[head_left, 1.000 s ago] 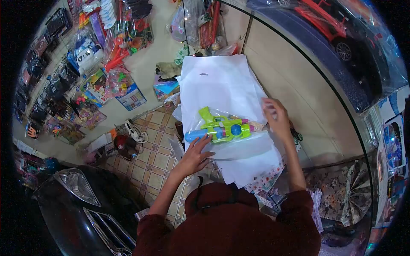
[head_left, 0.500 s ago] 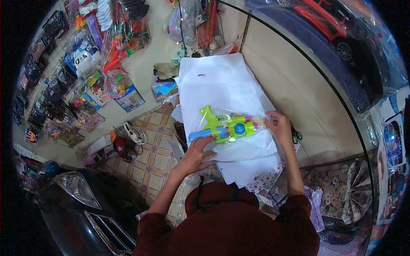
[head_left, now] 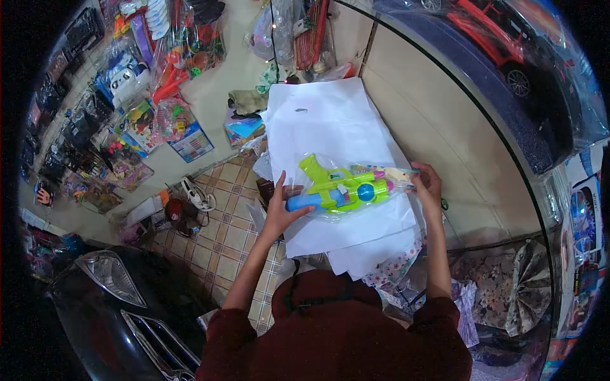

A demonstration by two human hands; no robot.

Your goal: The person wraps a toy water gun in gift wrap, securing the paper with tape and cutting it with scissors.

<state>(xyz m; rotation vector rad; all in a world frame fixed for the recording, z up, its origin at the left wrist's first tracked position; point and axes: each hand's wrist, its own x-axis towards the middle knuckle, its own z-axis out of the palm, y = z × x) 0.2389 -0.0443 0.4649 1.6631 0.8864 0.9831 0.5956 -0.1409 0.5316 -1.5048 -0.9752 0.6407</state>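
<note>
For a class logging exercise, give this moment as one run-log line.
left hand: spanning blue end of toy gun | right hand: holding other end of clear bag | toy gun: bagged, over white paper

The toy gun (head_left: 346, 194) partly hides the left hand's (head_left: 278, 209) fingers.

Two grips (head_left: 281, 213), one toy gun (head_left: 346, 195), one headlight (head_left: 114, 277).

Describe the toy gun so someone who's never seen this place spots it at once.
Find the white paper in front of the person in the dark red top. Look at its nearer half, between the left hand and right hand. The toy gun there, in clear plastic, stands out from the plain paper: bright green, with a blue end.
</note>
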